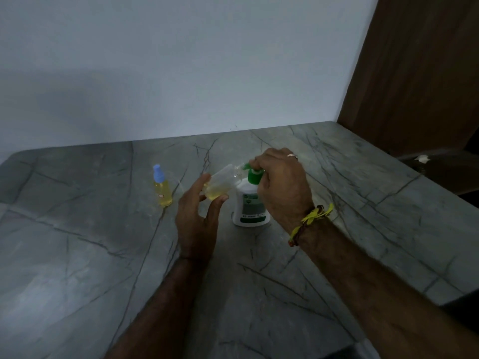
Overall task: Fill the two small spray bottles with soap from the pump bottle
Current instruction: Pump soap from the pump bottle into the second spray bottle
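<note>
Nearest to me, both forearms are reaching in from the bottom edge, cut off below the elbows, over a grey veined stone counter point(77, 255). My left hand point(198, 218) is holding the open spray bottle point(223, 183) tilted, thumb under its base and fingers curling around the far side (those fingertips are mostly hidden behind the clear plastic). A little yellow soap is pooling at its lower end; its mouth is meeting the green spout, though the blur is keeping me from seeing whether they touch. My right hand point(281, 181), a yellow thread band point(309, 220) at its wrist, is lying over the green pump head point(255, 174) of the white pump bottle point(250, 207), fingers bunched together on top; the fingertips themselves are out of sight. The label is too small to read. Further left, standing apart, the capped spray bottle point(162, 186) is showing yellow liquid nearly to its blue cap. Behind, a pale wall point(181, 60) and a brown wooden panel point(420, 73) are closing the view.
</note>
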